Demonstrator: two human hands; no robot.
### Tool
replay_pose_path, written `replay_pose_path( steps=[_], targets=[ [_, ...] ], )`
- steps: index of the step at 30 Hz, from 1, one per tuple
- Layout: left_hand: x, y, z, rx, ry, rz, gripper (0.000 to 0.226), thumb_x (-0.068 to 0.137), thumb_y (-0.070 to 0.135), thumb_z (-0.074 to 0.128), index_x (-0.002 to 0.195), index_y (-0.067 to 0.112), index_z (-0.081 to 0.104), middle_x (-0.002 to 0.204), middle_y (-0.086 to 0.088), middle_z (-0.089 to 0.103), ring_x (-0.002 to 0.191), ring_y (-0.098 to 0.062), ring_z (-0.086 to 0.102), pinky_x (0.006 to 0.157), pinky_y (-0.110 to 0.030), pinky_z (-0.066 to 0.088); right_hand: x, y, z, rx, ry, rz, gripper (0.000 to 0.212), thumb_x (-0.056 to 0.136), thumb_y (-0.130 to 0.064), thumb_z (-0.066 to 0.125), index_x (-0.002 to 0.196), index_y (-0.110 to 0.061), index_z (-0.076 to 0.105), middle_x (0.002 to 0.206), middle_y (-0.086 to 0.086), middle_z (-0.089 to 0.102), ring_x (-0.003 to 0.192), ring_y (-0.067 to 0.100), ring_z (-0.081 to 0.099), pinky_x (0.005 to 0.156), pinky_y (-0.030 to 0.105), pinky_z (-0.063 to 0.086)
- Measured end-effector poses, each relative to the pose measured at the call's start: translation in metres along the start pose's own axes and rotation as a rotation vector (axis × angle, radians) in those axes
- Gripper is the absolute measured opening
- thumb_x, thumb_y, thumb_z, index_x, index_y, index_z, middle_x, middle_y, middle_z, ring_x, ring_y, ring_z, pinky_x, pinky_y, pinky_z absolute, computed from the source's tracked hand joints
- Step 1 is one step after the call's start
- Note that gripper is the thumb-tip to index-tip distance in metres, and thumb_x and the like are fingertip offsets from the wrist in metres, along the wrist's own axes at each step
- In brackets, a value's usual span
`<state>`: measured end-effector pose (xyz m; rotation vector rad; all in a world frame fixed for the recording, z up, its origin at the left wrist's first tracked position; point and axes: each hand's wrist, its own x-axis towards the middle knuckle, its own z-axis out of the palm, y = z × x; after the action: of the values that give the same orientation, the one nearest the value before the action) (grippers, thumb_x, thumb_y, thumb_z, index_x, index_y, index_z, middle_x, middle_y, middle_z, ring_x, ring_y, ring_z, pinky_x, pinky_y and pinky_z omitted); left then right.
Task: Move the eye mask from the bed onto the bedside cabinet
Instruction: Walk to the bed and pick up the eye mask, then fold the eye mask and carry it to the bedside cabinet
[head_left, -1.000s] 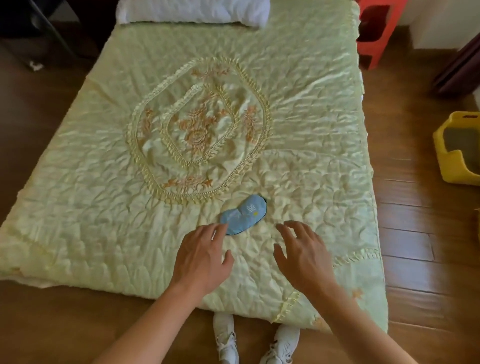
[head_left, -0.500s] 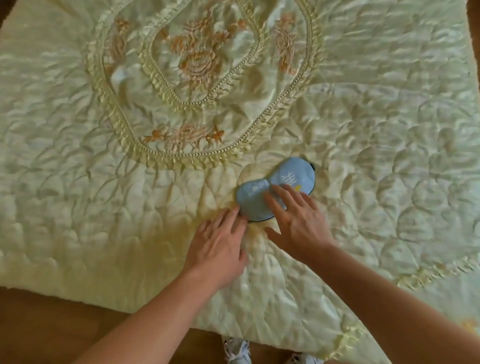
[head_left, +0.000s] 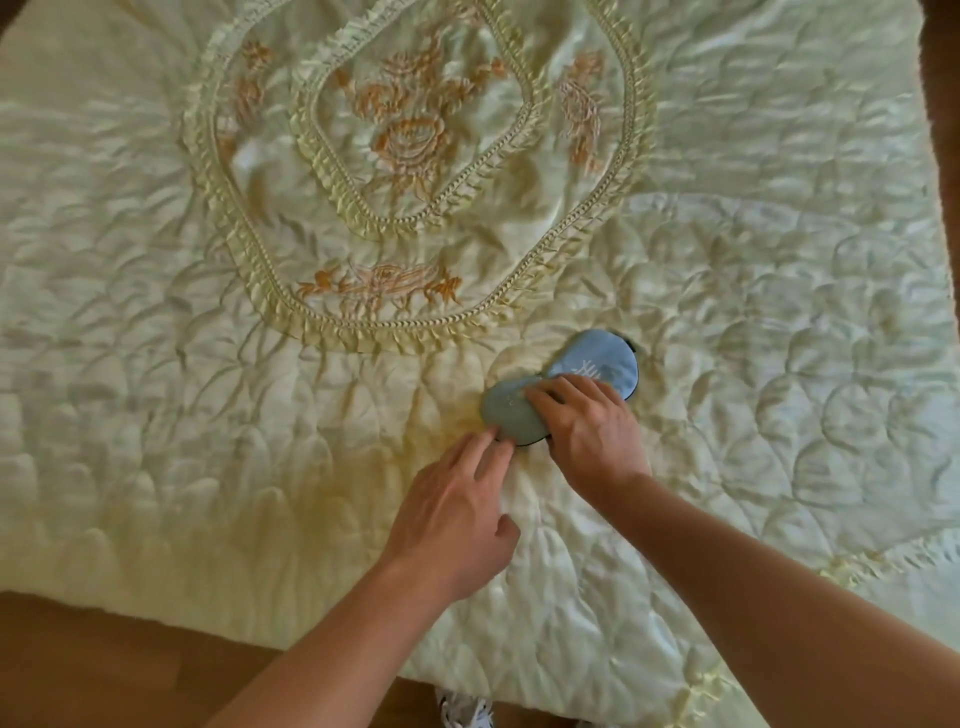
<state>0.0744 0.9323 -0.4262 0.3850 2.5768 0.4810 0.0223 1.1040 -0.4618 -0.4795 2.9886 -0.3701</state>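
A light blue eye mask (head_left: 605, 364) with white embroidery lies on the pale green quilted bed cover (head_left: 208, 426), near the bed's foot. My right hand (head_left: 587, 431) lies over the mask's narrow middle, fingers curled across it and thumb at its near edge. Two fingertips of my left hand (head_left: 457, 514) touch the mask's near left rim; that hand holds nothing. The mask still rests on the cover. No bedside cabinet is in view.
A frilled oval with orange flower embroidery (head_left: 410, 140) fills the middle of the cover. Brown wooden floor (head_left: 104, 665) shows below the bed's near edge, with the toe of a white shoe (head_left: 465, 712) at the bottom.
I have leaned in over the bed and both hands reached forward to the mask. The right hand's fingers have slid further across its middle; the left fingertips stay at its rim.
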Motion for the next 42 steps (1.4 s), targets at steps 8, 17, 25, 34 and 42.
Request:
replay_pose_path(
  steps=[8, 17, 25, 34, 42],
  targets=[
    [-0.026, 0.034, -0.082, -0.627, 0.120, -0.162, 0.072, 0.087, 0.042, 0.064, 0.148, 0.033, 0.027, 0.147, 0.021, 0.031, 0.133, 0.005, 0.027, 0.104, -0.019, 0.024, -0.017, 0.001, -0.116, 0.805, -0.145, 0.404, 0.023, 0.095, -0.013, 0.064, 0.081, -0.030, 0.072, 0.070, -0.006, 0.076, 0.067, 0.015, 0.072, 0.056, 0.029, 0.053],
    [-0.121, 0.148, -0.210, -1.176, -0.131, -0.108, 0.023, 0.079, 0.039, 0.074, 0.098, 0.027, 0.076, 0.095, -0.002, 0.079, 0.087, -0.022, 0.075, 0.068, -0.031, 0.061, -0.086, -0.059, -0.334, 1.379, -0.003, 0.587, 0.015, 0.090, -0.017, 0.066, 0.098, -0.007, 0.074, 0.102, 0.028, 0.075, 0.095, 0.040, 0.075, 0.086, 0.057, 0.060],
    [-0.205, 0.228, -0.286, -1.264, -0.124, 0.001, 0.028, 0.081, 0.042, 0.075, 0.103, 0.026, 0.075, 0.100, -0.004, 0.078, 0.095, -0.026, 0.074, 0.065, -0.031, 0.058, -0.127, -0.090, -0.463, 1.361, 0.107, 0.599, 0.020, 0.082, -0.013, 0.082, 0.102, -0.009, 0.078, 0.100, 0.018, 0.080, 0.092, 0.030, 0.078, 0.089, 0.057, 0.061],
    [-0.242, 0.263, -0.332, -1.430, -0.079, -0.124, 0.015, 0.086, 0.015, 0.070, 0.093, 0.004, 0.077, 0.086, -0.012, 0.078, 0.076, -0.026, 0.075, 0.054, -0.031, 0.056, -0.160, -0.117, -0.524, 1.062, 0.369, 0.152, 0.037, 0.080, 0.003, 0.078, 0.090, -0.033, 0.080, 0.092, -0.008, 0.081, 0.084, 0.007, 0.076, 0.072, 0.020, 0.060],
    [-0.245, 0.263, -0.344, -1.609, -0.051, -0.203, 0.026, 0.091, 0.008, 0.061, 0.076, 0.012, 0.082, 0.078, -0.012, 0.077, 0.068, -0.023, 0.073, 0.056, -0.031, 0.059, -0.185, -0.126, -0.513, 0.520, 0.408, -0.154, 0.058, 0.070, 0.027, 0.067, 0.104, -0.018, 0.081, 0.118, -0.009, 0.072, 0.124, 0.022, 0.058, 0.101, 0.027, 0.049]
  ],
)
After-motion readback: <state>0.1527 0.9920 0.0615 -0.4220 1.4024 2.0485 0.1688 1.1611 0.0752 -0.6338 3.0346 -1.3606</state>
